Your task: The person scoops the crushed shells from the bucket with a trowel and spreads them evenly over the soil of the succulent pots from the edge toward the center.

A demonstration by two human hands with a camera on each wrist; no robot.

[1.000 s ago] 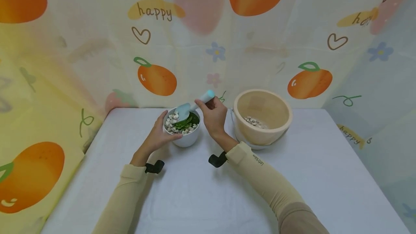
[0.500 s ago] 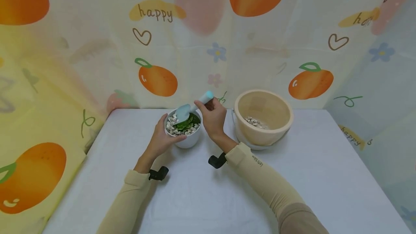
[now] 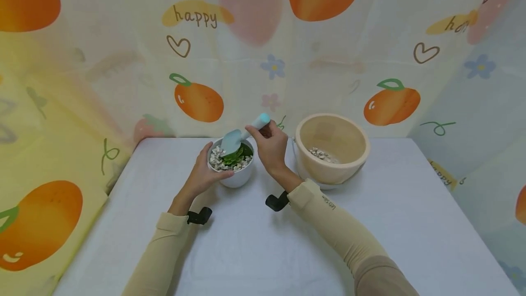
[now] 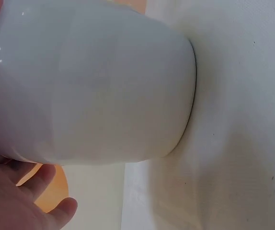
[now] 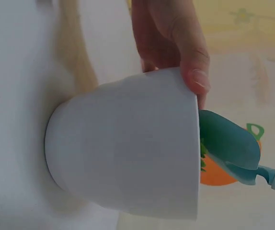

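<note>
A white flowerpot (image 3: pixel 236 180) stands on the table, holding a green succulent (image 3: pixel 235 157) and white pebbles (image 3: pixel 216 159) around it. My left hand (image 3: pixel 200 176) grips the pot's left side, thumb in front and fingers behind; in the right wrist view that thumb (image 5: pixel 195 62) lies at the rim. Between the thumb and fingers of my right hand (image 3: pixel 272 149) is the handle of a light blue hand trowel (image 3: pixel 232 141). Its blade slants down over the pot's opening, the tip close to the plant and pebbles. The left wrist view is mostly filled by the pot wall (image 4: pixel 94 86).
To the right of my right hand stands a beige bucket (image 3: pixel 332 173) with some pebbles (image 3: pixel 322 155) at its bottom. The table's white cloth (image 3: pixel 246 250) reaches back to a hanging curtain (image 3: pixel 320 76) printed with oranges. A black wrist camera band (image 3: pixel 199 216) sits on the left wrist.
My left wrist has come slightly nearer and to the right, with the hand still round the pot. The trowel blade has tilted a little over the pebbles. The bucket has stayed put.
</note>
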